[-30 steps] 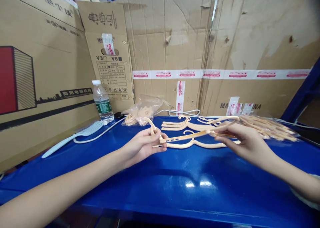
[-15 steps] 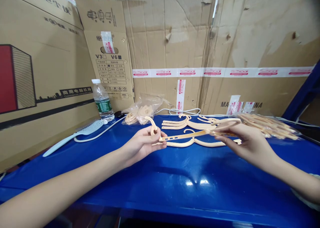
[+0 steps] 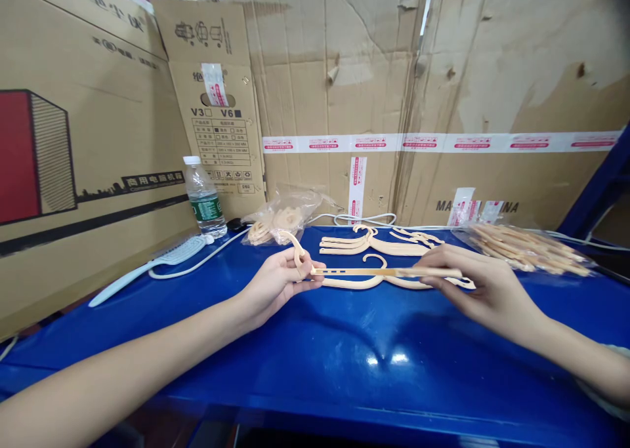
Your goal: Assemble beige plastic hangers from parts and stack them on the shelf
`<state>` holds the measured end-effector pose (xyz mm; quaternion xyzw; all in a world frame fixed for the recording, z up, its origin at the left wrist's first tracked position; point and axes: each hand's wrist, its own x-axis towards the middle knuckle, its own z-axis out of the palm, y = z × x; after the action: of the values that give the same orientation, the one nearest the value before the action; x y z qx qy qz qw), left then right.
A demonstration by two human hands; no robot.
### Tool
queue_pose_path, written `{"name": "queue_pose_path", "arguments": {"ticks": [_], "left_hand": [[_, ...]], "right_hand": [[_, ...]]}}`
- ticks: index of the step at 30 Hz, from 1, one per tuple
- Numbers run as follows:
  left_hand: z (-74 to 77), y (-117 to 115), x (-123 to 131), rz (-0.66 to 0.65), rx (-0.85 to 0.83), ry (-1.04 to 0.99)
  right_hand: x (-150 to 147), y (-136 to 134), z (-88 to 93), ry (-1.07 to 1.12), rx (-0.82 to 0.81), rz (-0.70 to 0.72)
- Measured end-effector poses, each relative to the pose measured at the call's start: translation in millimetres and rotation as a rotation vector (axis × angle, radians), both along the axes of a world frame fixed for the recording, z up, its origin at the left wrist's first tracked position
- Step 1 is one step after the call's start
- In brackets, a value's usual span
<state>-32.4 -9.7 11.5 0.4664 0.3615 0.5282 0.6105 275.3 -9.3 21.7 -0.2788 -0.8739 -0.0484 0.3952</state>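
Note:
Between my two hands a beige plastic clothes hanger arm (image 3: pixel 367 272) stretches level above the blue table, with small slots near its left end. My left hand (image 3: pixel 278 283) is closed where that end meets a curved hanger hook (image 3: pixel 294 241), thumb and fingers pinching the joint. At the other end my right hand (image 3: pixel 485 287) grips the arm between thumb and fingers. Just behind lies a flat beige hanger (image 3: pixel 352 283), partly covered by the held arm and right hand. Farther back are several stacked hangers (image 3: pixel 344 246) and some loose hook pieces (image 3: pixel 416 237).
A clear bag of hooks (image 3: pixel 275 224) sits at the back left, a bag of hanger arms (image 3: pixel 536 248) at the back right. On the left are a water bottle (image 3: pixel 207 202), a pale blue hairbrush (image 3: pixel 152 264) and a white cable (image 3: pixel 187 271). Cardboard (image 3: pixel 315 94) walls the back.
The arm piece has swung from a slant to a level, edge-on position as my right hand turned and lowered it. My left hand keeps its pinch on the hook end.

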Motion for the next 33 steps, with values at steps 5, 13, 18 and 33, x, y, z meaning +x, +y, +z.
{"name": "queue_pose_path", "arguments": {"ticks": [5,13,18,33], "left_hand": [[-0.8,1.0,0.1,-0.012,-0.007,0.007],[-1.8,-4.6,0.2,0.080,0.109,0.094],[-1.7,-5.7,0.8,0.148,0.202,0.101],[-1.0,-3.7,2.0,0.145,0.190,0.109]], "right_hand": [[2.3,2.4,-3.0,0.008,0.040,-0.037],[-0.7,-4.1,-2.6,0.023,-0.051,-0.020],[-5.0,-9.9,-2.6,0.054,-0.190,-0.002],[-5.3,-1.1,5.5,0.336,-0.585,-0.007]]}}
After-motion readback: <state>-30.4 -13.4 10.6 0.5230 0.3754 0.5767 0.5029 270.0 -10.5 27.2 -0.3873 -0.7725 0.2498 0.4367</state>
